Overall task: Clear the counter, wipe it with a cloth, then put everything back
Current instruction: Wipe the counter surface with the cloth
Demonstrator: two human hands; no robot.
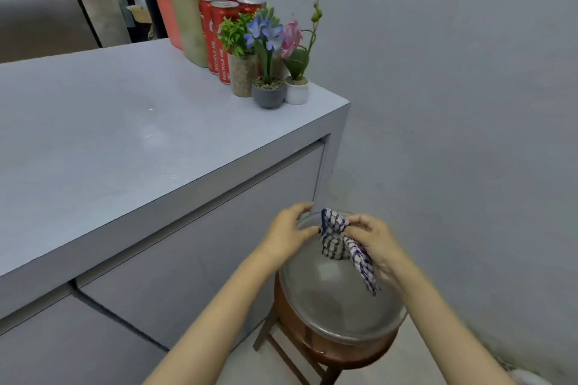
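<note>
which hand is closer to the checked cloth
Right. The right hand grips the cloth in its fingers; the left hand is close beside the cloth, on its left, holding the rim of the tray.

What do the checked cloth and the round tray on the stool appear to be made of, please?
The checked cloth looks like matt woven cotton, from its soft folds and grid weave. The round tray seems clear glass or plastic: the stool shows through it.
</note>
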